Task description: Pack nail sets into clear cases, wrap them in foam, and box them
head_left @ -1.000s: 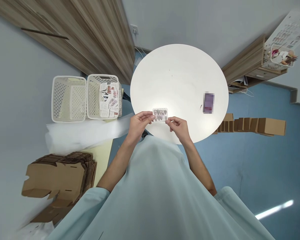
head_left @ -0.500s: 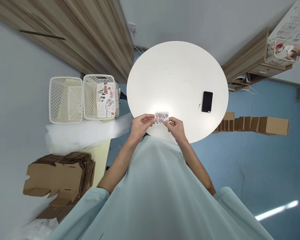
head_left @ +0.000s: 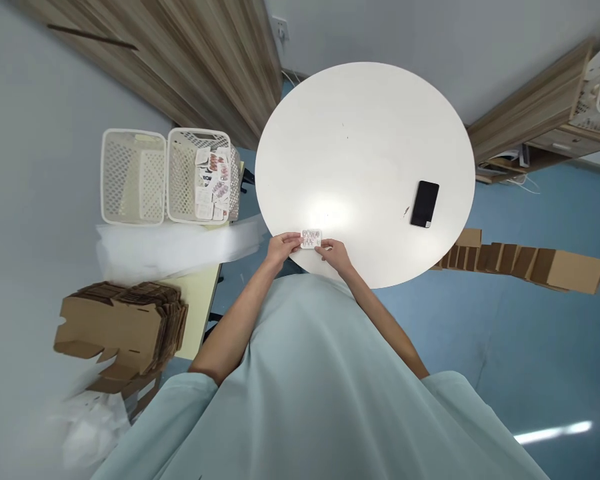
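Between my hands, over the near edge of the round white table (head_left: 365, 133), is a small white pack of press-on nails (head_left: 311, 238). Its patterned nails lie in rows and face up. My left hand (head_left: 281, 248) pinches the pack's left end between thumb and fingers. At the lower right corner, my right hand (head_left: 334, 253) grips it with thumb and fingertips. Whether the pack rests on the table or is held just above it, I cannot tell.
A black phone (head_left: 425, 204) lies on the table's right side. To the left stand two white baskets (head_left: 133, 177), the right one holding several nail packs (head_left: 214, 183). Flattened cardboard boxes (head_left: 115, 327) are stacked lower left; more cardboard boxes (head_left: 575, 270) line the floor at right.
The camera view has shifted and tilted. The pack now appears smaller and flatter, lower toward the table, with both hands still holding its ends.
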`<action>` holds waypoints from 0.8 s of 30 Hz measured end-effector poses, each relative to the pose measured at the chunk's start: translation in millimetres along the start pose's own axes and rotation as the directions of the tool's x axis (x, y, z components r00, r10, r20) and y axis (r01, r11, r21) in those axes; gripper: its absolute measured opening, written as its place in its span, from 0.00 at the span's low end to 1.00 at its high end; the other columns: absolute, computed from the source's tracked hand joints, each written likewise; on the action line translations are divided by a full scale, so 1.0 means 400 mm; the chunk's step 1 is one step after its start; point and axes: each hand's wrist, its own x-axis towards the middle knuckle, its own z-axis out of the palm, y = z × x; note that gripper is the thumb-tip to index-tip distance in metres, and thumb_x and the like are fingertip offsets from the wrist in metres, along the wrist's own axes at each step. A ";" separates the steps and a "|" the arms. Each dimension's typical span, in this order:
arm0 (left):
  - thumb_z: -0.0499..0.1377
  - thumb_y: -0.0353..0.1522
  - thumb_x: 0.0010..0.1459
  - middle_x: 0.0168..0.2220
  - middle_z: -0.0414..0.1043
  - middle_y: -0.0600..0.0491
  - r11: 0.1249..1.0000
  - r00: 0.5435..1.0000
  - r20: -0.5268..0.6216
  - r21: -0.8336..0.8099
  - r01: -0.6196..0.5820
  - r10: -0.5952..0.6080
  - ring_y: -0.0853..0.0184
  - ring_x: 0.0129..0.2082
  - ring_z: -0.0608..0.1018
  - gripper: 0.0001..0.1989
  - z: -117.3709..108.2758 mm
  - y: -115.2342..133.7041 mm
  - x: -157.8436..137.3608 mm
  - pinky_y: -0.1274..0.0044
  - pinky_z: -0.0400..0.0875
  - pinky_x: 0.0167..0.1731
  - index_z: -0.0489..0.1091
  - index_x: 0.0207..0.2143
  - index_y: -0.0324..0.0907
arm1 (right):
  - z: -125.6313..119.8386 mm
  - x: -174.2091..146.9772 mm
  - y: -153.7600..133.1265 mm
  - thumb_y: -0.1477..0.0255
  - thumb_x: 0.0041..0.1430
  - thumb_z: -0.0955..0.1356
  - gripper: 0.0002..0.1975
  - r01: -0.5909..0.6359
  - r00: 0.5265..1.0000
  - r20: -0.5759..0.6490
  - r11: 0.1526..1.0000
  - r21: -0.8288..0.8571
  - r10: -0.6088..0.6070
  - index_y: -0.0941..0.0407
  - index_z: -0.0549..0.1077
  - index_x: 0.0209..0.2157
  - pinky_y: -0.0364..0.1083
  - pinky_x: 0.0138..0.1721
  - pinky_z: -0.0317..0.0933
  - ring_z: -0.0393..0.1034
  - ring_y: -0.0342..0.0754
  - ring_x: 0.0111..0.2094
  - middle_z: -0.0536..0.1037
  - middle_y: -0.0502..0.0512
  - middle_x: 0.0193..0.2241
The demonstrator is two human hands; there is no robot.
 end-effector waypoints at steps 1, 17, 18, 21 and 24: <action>0.80 0.44 0.33 0.33 0.82 0.47 1.000 1.000 -0.023 -0.002 -0.006 0.006 0.64 0.33 0.78 0.28 -0.010 -0.005 0.007 0.67 0.75 0.42 0.80 0.36 0.41 | 0.010 0.007 0.000 0.66 0.59 0.74 0.12 0.004 1.000 -0.001 1.000 -0.030 -0.004 0.56 0.80 0.43 0.43 0.33 0.70 0.73 0.41 0.25 0.84 0.54 0.41; 0.72 0.32 0.47 0.45 0.83 0.41 0.947 0.980 0.055 0.254 -0.198 0.190 0.52 0.46 0.83 0.16 -0.200 0.081 0.122 0.61 0.76 0.54 0.80 0.40 0.40 | 0.199 0.068 -0.138 0.67 0.68 0.71 0.16 -0.071 0.978 -0.206 0.867 -0.494 -0.038 0.52 0.76 0.55 0.51 0.49 0.69 0.77 0.56 0.52 0.83 0.58 0.52; 0.71 0.32 0.48 0.47 0.83 0.41 0.935 0.975 0.068 0.277 -0.221 0.211 0.51 0.47 0.83 0.16 -0.216 0.093 0.121 0.61 0.75 0.55 0.80 0.41 0.40 | 0.207 0.064 -0.145 0.66 0.67 0.71 0.16 -0.086 0.973 -0.229 0.859 -0.505 -0.037 0.53 0.76 0.55 0.51 0.50 0.69 0.76 0.56 0.53 0.82 0.59 0.54; 0.70 0.33 0.51 0.51 0.83 0.42 0.907 0.955 0.127 0.300 -0.296 0.269 0.51 0.47 0.83 0.16 -0.279 0.131 0.109 0.61 0.75 0.56 0.80 0.44 0.42 | 0.230 0.049 -0.166 0.66 0.68 0.70 0.15 -0.104 0.955 -0.291 0.856 -0.507 -0.056 0.52 0.76 0.55 0.51 0.52 0.68 0.76 0.56 0.53 0.80 0.60 0.55; 0.68 0.35 0.55 0.53 0.82 0.43 0.884 0.925 0.173 0.280 -0.375 0.337 0.53 0.47 0.83 0.16 -0.365 0.167 0.089 0.61 0.75 0.56 0.80 0.46 0.43 | 0.258 0.031 -0.192 0.65 0.68 0.70 0.16 -0.099 0.938 -0.337 0.864 -0.494 -0.085 0.53 0.76 0.55 0.52 0.52 0.68 0.77 0.53 0.47 0.81 0.59 0.55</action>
